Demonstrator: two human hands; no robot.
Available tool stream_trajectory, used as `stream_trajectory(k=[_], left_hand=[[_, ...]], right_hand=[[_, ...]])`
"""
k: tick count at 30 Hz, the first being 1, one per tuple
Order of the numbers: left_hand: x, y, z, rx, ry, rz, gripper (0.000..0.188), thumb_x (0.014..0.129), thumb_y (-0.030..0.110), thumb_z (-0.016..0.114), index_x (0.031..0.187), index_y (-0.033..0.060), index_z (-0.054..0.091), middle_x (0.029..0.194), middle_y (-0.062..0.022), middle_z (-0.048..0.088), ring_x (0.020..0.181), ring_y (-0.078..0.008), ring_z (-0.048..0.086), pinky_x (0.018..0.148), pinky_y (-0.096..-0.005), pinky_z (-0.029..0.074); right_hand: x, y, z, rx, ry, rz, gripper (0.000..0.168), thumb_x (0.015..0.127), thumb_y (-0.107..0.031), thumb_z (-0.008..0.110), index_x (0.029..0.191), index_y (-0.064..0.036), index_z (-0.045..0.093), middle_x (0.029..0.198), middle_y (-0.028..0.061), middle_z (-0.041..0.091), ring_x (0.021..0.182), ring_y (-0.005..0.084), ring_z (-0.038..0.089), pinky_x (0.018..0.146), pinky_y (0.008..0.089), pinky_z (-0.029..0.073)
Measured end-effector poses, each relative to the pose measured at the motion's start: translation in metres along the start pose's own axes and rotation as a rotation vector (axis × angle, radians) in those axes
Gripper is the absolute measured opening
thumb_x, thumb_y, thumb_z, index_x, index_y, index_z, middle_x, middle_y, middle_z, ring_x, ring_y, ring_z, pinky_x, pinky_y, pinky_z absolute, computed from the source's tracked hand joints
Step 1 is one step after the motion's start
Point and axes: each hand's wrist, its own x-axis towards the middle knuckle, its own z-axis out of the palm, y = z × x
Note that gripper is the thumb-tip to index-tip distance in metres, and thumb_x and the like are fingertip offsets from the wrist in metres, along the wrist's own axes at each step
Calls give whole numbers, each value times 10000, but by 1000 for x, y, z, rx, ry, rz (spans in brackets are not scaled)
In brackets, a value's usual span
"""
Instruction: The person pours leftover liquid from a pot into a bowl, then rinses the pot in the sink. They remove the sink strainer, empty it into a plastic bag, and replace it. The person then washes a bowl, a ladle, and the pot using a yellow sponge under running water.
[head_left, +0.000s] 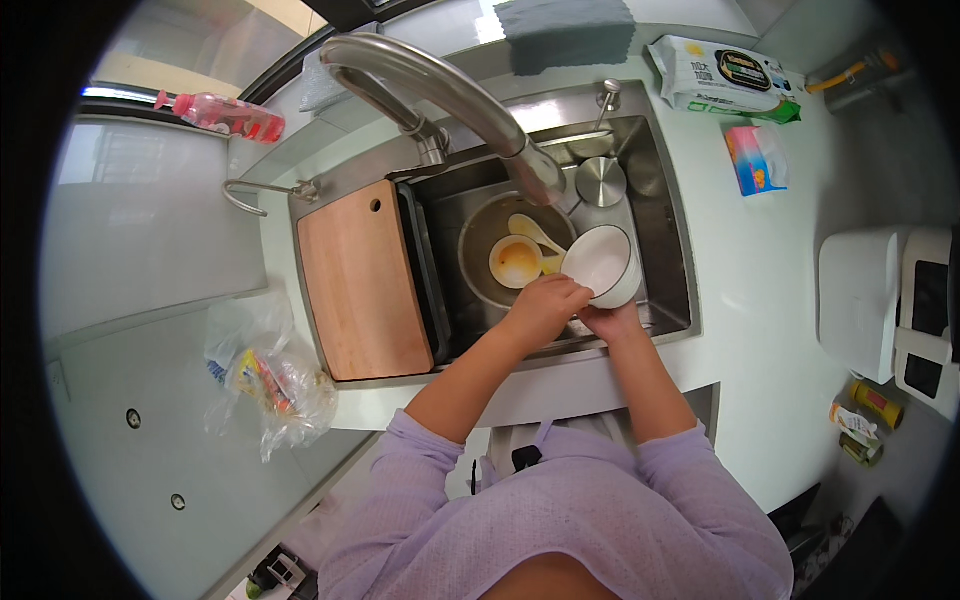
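Note:
A white bowl (600, 262) with a dark rim line and ridged side is held tilted over the front right of the sink (664, 300). Whether it is one bowl or a nested stack, I cannot tell. Fingers of my left hand (551, 304) grip its near left rim, while my right hand (611, 322) supports it from below, partly hidden. Just left, a round metal basin (480, 281) contains a small white bowl (516, 261) with orange-yellow residue and a pale soup spoon (529, 227). Something yellow (551, 264) shows beside the small bowl, partly covered.
Above the basin arches a metal faucet (450, 79). A wooden cutting board (360, 292) covers the sink's left side. A clear plastic bag (292, 382) lies at left, a wipes pack (724, 79) and tissue pack (754, 161) at right. A pink bottle (232, 116) stands back left.

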Motion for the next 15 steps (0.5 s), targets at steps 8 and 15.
stream_trajectory(k=[8, 15], left_hand=[[39, -48, 48, 273, -40, 139, 117, 709, 122, 536, 819, 87, 553, 703, -56, 564, 733, -236, 583, 792, -336, 456], [52, -70, 91, 374, -259, 181, 82, 730, 127, 520, 803, 123, 556, 700, -29, 598, 766, -205, 611, 848, -341, 433]], right_hand=[[-44, -22, -32, -541, 319, -458, 275, 944, -117, 474, 1189, 5, 494, 1057, 112, 588, 999, 229, 580, 845, 337, 480], [-51, -49, -20, -1613, 376, -1020, 402, 842, -6, 532, 1239, 13, 469, 1169, 174, 567, 1073, 315, 546, 933, 357, 416]])
